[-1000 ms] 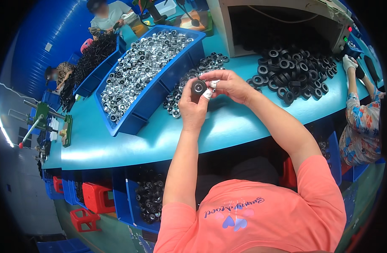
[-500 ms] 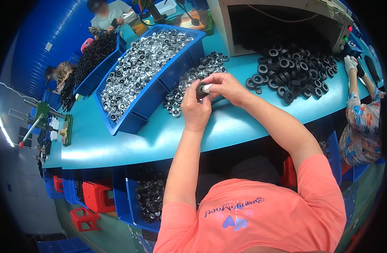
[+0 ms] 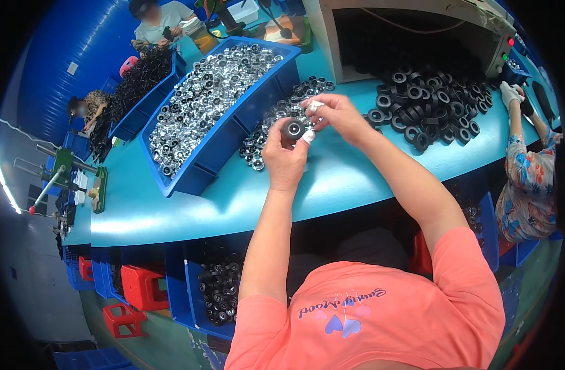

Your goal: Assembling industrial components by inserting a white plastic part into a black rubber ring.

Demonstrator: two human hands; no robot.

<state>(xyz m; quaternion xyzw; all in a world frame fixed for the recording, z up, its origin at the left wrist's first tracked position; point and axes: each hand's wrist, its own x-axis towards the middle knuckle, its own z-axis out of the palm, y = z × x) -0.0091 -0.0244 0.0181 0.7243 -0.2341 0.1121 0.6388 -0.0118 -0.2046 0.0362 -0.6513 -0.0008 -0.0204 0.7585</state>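
My left hand is closed around a small black wheel, its round face with a pale metal centre turned up. White wrapping covers the left thumb tip, which presses on the wheel's edge. Just right of the wheel, and apart from it, is my right hand, its fingers bent together in a pinch. There is white wrapping at its tip too, and whatever lies between those fingers is hidden. Behind both hands, shiny metal-and-black hubs lie loose on the turquoise table.
Left of my hands stands a long blue bin full of similar hubs. A heap of black rubber rings lies to the right, before a box-like machine. Farther left is a green hand press. A co-worker's gloved hand rests at far right.
My right hand has drawn away from the wheel, slightly up and to the right. The left hand has tilted the wheel so its round face shows.
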